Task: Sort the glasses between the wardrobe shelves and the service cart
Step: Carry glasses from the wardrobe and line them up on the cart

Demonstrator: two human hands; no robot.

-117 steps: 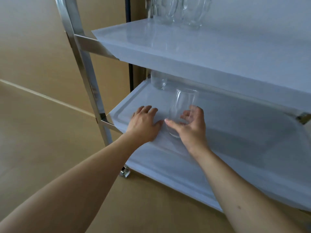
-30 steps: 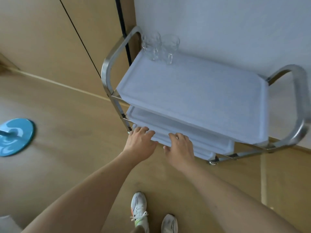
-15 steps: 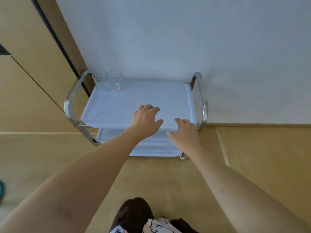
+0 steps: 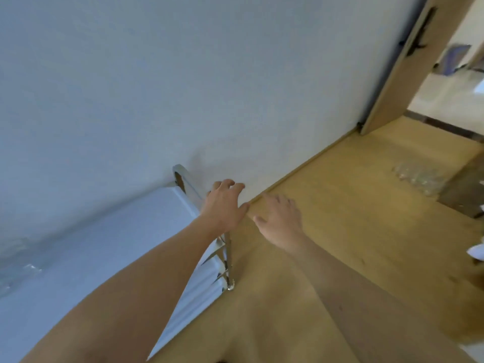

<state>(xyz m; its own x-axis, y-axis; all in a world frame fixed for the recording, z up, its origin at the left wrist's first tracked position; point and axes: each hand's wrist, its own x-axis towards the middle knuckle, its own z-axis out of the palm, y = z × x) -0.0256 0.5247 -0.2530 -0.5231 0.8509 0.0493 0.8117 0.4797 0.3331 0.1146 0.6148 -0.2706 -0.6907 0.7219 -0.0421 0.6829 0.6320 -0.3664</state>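
Note:
The service cart (image 4: 104, 244) fills the lower left, its white top tray seen at a steep tilt. A blurred smear of clear glasses (image 4: 15, 260) stands on that tray at the far left edge. My left hand (image 4: 225, 203) hovers over the cart's chrome right handle (image 4: 182, 179), fingers loosely curled and holding nothing; whether it touches the handle I cannot tell. Just right of it, my right hand (image 4: 280, 218) is spread open above the wooden floor, also empty. The wardrobe shelves are out of view.
A white wall (image 4: 209, 87) rises behind the cart. Wooden floor (image 4: 340, 231) stretches right toward an open doorway (image 4: 445, 82). A blurred cluster of clear glass-like items (image 4: 416, 176) lies near a dark object at the right edge.
The view has swung right and tilted, so the cart slid to the lower left. Both hands, which were over the cart's front edge, now sit at its right handle and beyond, still empty.

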